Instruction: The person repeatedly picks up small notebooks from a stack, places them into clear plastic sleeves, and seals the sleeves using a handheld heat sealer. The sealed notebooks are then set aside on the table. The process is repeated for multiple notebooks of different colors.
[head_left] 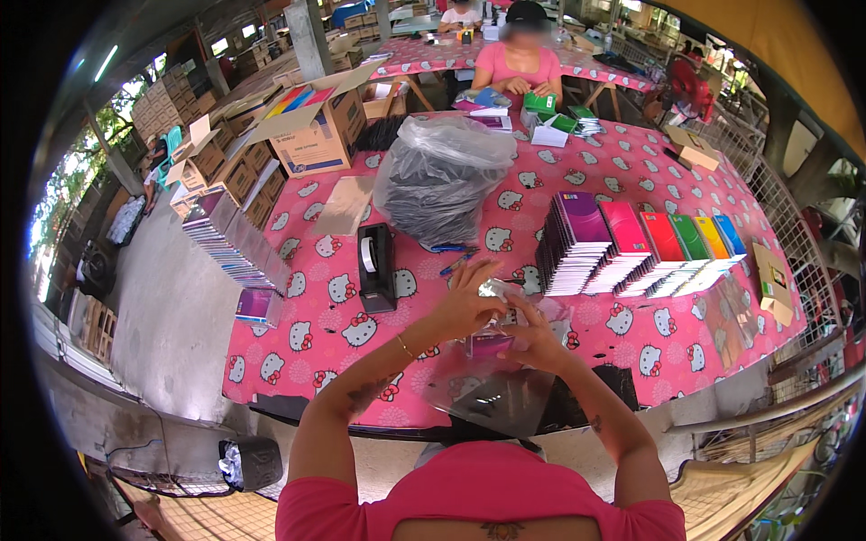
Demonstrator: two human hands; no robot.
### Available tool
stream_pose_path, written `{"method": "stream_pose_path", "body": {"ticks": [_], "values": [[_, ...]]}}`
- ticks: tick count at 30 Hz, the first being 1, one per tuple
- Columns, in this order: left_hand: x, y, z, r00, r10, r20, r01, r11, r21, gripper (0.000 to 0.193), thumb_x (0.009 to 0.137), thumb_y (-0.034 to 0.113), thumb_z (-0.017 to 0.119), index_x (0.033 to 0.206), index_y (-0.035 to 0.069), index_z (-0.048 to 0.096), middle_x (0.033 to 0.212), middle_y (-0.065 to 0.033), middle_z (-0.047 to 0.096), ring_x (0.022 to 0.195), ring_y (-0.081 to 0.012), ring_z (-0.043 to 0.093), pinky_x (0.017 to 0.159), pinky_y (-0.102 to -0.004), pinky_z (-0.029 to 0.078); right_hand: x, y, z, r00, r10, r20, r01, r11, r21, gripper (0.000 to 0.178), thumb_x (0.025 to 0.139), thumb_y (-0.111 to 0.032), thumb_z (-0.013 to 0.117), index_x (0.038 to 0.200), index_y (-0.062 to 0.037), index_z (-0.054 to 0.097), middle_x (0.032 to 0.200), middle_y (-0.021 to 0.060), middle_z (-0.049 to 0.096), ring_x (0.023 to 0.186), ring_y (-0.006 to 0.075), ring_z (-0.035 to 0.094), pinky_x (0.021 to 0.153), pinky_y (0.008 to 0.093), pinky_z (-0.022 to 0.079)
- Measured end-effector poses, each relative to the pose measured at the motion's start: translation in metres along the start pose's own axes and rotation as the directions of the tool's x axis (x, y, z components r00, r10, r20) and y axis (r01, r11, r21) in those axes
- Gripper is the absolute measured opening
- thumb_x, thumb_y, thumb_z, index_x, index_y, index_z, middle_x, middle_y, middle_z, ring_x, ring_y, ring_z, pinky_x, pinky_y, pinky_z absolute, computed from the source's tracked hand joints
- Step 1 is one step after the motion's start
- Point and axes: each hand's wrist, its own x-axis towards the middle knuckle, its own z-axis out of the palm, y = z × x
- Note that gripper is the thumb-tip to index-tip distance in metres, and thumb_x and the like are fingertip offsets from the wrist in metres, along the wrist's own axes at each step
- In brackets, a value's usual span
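Observation:
Close to the table's near edge, my left hand (471, 305) and my right hand (532, 335) are almost together over a purple notebook (490, 346). Bent fingers of both hands grip a clear plastic bag (498, 290) around its upper end; the exact fingertip contact is partly hidden. More clear plastic (492, 397) spreads below the hands over the table edge. Left of them stands a black tape dispenser (379, 284) with a roll in it. Two blue pens (456, 248) lie just beyond my left hand.
Stacked notebooks in several colours (586, 216) stand to the right, and another tall stack (234, 239) leans at the left edge. A large bag with dark contents (442, 171) sits mid-table, near an open carton (320, 131). Across the table, a person (519, 68) handles green notebooks (541, 104).

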Motion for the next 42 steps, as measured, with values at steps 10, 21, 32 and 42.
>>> {"method": "stream_pose_path", "body": {"ticks": [10,21,32,42], "values": [[-0.043,-0.022,0.010,0.757,-0.546,0.358,0.593,0.346,-0.727,0.062,0.093,0.021,0.070,0.146,0.001,0.045,0.128,-0.0150,0.062,0.115,-0.0189,0.059,0.096,-0.0348,0.049,0.029,0.031,0.022,0.833,0.517,0.196,-0.441,0.408,0.799,0.044,0.095,-0.020,0.068,0.135,-0.0082,0.056,0.135,0.0098,0.054,0.124,0.0176,0.050,0.100,0.0320,0.045],[-0.037,0.058,-0.032,0.953,-0.246,0.178,0.250,0.968,0.001,0.076,0.084,0.036,0.074,0.147,0.007,0.042,0.136,-0.0147,0.060,0.137,-0.0319,0.047,0.119,-0.0556,0.023,0.023,-0.008,-0.023,0.973,0.154,0.174,-0.197,0.944,0.266,0.077,0.073,-0.022,0.086,0.140,-0.0081,0.051,0.141,0.0134,0.054,0.134,0.0304,0.049,0.112,0.0412,0.037],[-0.027,0.049,-0.010,0.938,-0.346,0.037,0.348,0.928,-0.137,0.028,0.080,0.011,0.074,0.108,0.011,0.069,0.096,-0.0080,0.070,0.089,-0.0291,0.062,0.076,-0.0410,0.049,0.007,-0.003,0.019,0.956,0.239,-0.170,-0.185,0.941,0.284,0.048,0.084,-0.012,0.073,0.127,-0.0043,0.054,0.111,0.0106,0.073,0.117,0.0336,0.061,0.103,0.0456,0.044],[-0.004,0.038,0.000,0.717,-0.673,0.179,0.696,0.701,-0.155,0.031,0.083,0.024,0.075,0.107,0.007,0.065,0.087,-0.0087,0.068,0.073,-0.0254,0.065,0.065,-0.0426,0.052,0.024,0.013,0.013,0.888,0.452,0.083,-0.376,0.609,0.698,0.042,0.085,-0.005,0.075,0.122,-0.0064,0.053,0.114,0.0059,0.059,0.104,0.0164,0.059,0.092,0.0301,0.047]]}}
